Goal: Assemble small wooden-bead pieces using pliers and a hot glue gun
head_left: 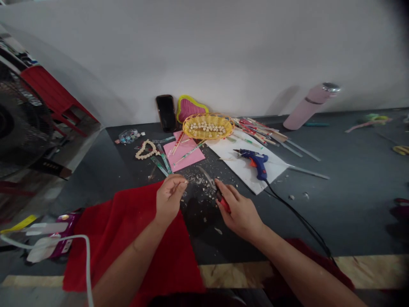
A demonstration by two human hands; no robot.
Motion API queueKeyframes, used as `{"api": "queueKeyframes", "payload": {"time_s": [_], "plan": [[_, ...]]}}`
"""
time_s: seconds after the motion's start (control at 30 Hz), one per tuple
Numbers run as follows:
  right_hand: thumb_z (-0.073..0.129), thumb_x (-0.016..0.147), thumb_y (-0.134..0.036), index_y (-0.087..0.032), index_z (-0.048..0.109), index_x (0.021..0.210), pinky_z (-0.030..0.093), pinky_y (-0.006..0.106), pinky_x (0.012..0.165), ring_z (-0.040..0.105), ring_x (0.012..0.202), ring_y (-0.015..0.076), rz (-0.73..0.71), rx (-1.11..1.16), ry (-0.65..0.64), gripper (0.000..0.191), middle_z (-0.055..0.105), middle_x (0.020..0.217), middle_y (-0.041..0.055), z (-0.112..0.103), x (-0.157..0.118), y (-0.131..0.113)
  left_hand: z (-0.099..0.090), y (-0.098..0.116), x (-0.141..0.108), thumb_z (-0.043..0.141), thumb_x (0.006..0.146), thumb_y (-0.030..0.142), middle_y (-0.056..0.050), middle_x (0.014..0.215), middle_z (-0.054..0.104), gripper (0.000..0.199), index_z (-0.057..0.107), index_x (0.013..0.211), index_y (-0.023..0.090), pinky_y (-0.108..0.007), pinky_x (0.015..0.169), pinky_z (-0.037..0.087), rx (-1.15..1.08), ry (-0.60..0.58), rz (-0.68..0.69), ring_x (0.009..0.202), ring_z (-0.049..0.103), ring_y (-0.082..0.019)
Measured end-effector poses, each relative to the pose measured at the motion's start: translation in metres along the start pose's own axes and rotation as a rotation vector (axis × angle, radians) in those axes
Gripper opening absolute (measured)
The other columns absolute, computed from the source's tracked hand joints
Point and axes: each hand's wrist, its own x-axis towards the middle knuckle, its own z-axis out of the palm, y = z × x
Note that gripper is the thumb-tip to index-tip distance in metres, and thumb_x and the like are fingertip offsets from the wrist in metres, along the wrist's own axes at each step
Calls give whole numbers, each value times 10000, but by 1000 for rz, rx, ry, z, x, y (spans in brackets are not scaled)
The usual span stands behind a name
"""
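My left hand (171, 197) is closed in a pinch, thumb against forefinger, over the edge of a red cloth (128, 238). A tiny pale bit shows at the fingertips, too small to name. In my right hand (239, 209) is a pair of pliers-like cutters (220, 198) with red and black handles, their metal jaws pointing up and left. Between and beyond the hands, small pale crumbs (198, 179) lie scattered on the dark table (319, 204). A yellow woven basket (207, 128) of small pale pieces stands behind them.
A blue glue gun (257, 162) rests on white paper (236, 170), its cord trailing to the front edge. Pink paper (191, 160), a beaded heart (147, 150), a phone (166, 113) and a pink bottle (308, 106) are farther back. A purple power strip (65, 234) is at left.
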Motion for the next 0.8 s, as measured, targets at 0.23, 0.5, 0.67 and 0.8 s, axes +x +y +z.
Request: {"api": "queueKeyframes", "payload": {"time_s": [0.23, 0.5, 0.67, 0.8], "plan": [[491, 818, -219, -170, 407, 1203, 511, 344, 793, 612, 953, 229, 32, 141, 98, 398, 579, 1136, 128, 6, 2, 9, 1, -4, 0, 634, 747, 261, -39, 860, 592, 102, 653, 801, 177, -264, 702, 430, -52, 36, -42, 799, 551, -152], [529, 813, -250, -184, 553, 914, 454, 243, 647, 581, 723, 146, 168, 494, 18, 123, 613, 847, 34, -7, 4, 0, 1, -12, 1, 644, 740, 260, -31, 860, 564, 120, 643, 823, 174, -231, 667, 419, -92, 44, -89, 771, 527, -135], [573, 799, -275, -172, 552, 964, 395, 208, 524, 471, 567, 92, 303, 992, -108, 196, 531, 711, -16, -9, 6, 4, 2, -12, -1, 626, 758, 267, -32, 862, 558, 122, 637, 831, 170, -236, 677, 423, -140, -7, -129, 778, 526, -136], [566, 806, -264, -183, 519, 1046, 452, 236, 604, 541, 669, 115, 232, 1084, -142, 257, 580, 812, 12, -10, 3, 5, 3, -8, -2, 607, 778, 246, -38, 879, 552, 94, 638, 831, 175, -239, 695, 423, -144, -113, -129, 796, 524, -136]]}}
